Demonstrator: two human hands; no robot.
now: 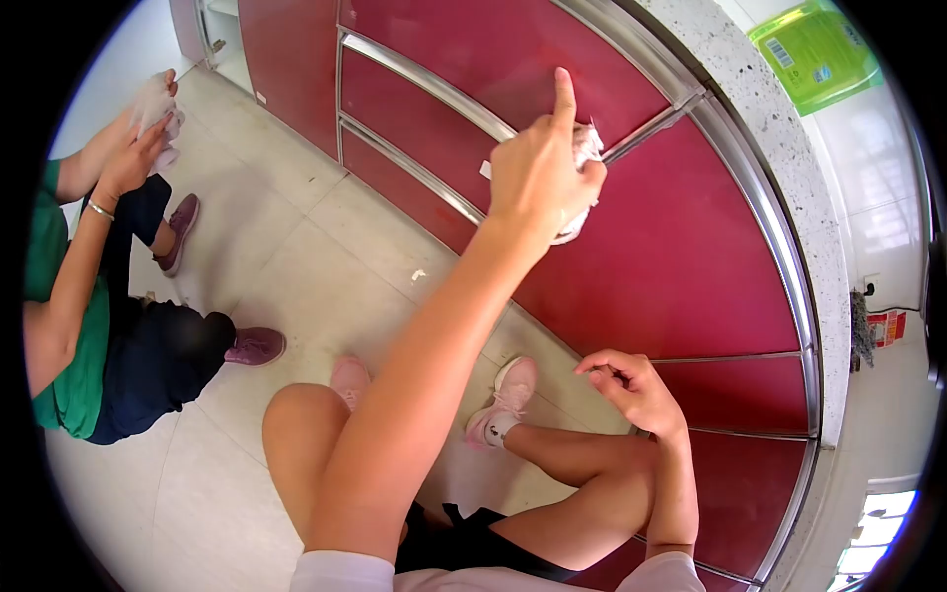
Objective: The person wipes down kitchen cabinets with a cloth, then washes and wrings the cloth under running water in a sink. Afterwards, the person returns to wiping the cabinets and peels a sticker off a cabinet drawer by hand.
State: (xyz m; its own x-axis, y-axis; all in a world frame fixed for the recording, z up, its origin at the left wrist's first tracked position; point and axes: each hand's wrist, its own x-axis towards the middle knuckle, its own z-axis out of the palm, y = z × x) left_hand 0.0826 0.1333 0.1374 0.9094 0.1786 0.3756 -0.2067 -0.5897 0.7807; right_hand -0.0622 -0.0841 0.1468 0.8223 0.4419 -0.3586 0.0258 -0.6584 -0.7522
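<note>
My left hand (pixel 538 178) reaches out to the red cabinet front (pixel 671 237). Its index finger points along the panel while the other fingers are closed on a crumpled white cloth (pixel 588 148), partly hidden behind the hand. The cloth is beside the metal strip between two panels. Near my raised knee, my right hand (pixel 636 395) hangs in front of the lower cabinets, its fingers loosely bent and apart from the thumb, with nothing visible in it.
At the left, a person in a green top (pixel 74 345) holds a white cloth (pixel 156 109) in both hands. An open cabinet (pixel 229 44) is at the upper left. A green package (pixel 817 57) lies beyond the speckled countertop edge (pixel 804 178). A small scrap (pixel 418 275) lies on the floor.
</note>
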